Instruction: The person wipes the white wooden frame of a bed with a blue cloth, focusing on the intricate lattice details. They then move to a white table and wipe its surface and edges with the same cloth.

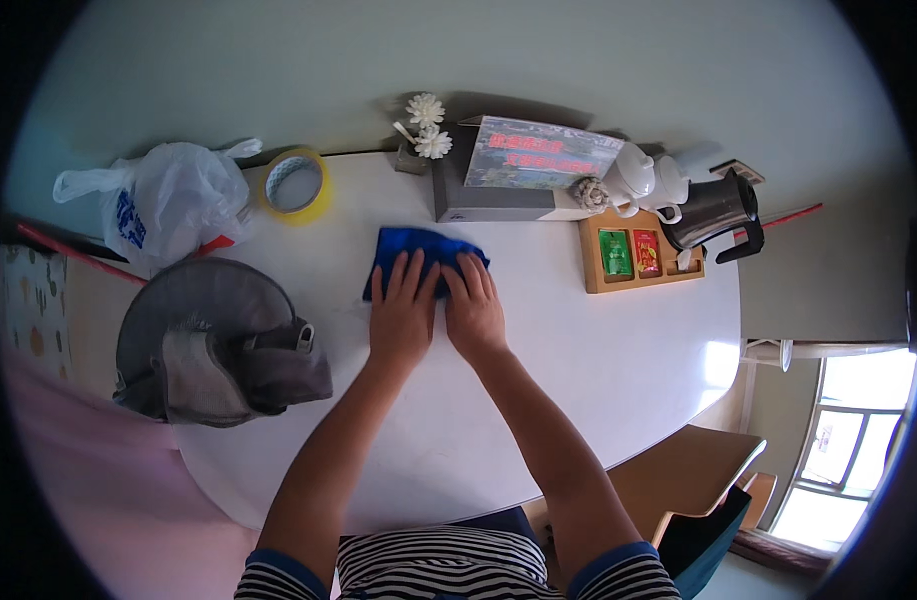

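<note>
A blue cloth (398, 244), folded into a small pad, lies on the white tabletop (578, 360) in front of me. My left hand (404, 311) rests palm down on the cloth's left and lower part, its fingers pointing away from me. Beside it, my right hand (475, 309) presses flat on the right part of the cloth, fingers likewise forward. The hands are close together but a narrow gap shows between them. Neither hand is closed round the cloth; much of it is hidden under the fingers.
Left: a dark mesh hat (211, 300), a tied plastic bag (185, 199), a roll of yellow tape (320, 199). Behind: artificial white flowers (432, 141), a grey box (496, 206) bearing a printed sign (533, 161). Right: white lidded cups (632, 176), a wooden tea tray (595, 274), a kettle (706, 210).
</note>
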`<state>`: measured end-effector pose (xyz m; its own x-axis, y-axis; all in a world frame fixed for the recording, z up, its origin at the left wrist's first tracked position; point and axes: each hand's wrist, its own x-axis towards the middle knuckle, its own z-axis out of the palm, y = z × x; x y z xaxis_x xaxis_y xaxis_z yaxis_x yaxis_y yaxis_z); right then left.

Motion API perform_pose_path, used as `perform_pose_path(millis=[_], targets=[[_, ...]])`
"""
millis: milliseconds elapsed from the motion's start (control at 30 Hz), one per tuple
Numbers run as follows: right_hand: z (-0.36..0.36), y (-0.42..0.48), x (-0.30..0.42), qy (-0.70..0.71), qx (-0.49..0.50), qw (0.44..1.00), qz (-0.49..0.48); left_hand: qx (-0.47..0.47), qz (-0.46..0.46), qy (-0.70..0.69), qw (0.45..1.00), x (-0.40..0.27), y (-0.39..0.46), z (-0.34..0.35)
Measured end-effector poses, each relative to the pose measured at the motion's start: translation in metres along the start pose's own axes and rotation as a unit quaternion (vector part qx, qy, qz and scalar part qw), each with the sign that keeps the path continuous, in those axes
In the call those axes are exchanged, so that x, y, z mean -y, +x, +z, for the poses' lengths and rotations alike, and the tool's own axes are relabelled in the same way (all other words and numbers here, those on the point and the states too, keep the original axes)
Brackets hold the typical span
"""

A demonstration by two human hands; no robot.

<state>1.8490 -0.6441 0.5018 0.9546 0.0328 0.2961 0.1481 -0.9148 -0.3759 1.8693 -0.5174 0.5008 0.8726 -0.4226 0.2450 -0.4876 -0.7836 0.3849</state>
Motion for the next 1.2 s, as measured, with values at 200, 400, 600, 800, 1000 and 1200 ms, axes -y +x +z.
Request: perform_pose_path(millis=[200,400,600,800,1000,1200], targets=[[-0.037,-0.078,-0.013,0.013,0.033,0.999,0.011,0.043,0.024,-0.03,0.998,-0.052,-0.059,0.009],[-0.036,-0.023,-0.06,-0.015,-0.015,1.0,0.001,0.046,0.036,-0.022,0.998,-0.06,-0.004,0.022],[-0.037,-0.01,-0.081,-0.033,-0.044,0.998,0.01,0.03,0.021,-0.001,0.999,-0.072,0.024,0.035],[-0.069,-0.085,-0.088,0.032,0.002,0.999,-0.016,0.085,0.041,-0.002,0.995,-0.118,-0.044,0.03],[-0.068,-0.054,-0.125,-0.009,-0.027,0.998,-0.052,0.063,0.023,0.016,0.998,-0.135,-0.008,0.05],[-0.058,0.002,-0.151,-0.119,-0.047,0.992,-0.015,0.035,0.015,0.026,0.999,-0.131,0.059,0.076]])
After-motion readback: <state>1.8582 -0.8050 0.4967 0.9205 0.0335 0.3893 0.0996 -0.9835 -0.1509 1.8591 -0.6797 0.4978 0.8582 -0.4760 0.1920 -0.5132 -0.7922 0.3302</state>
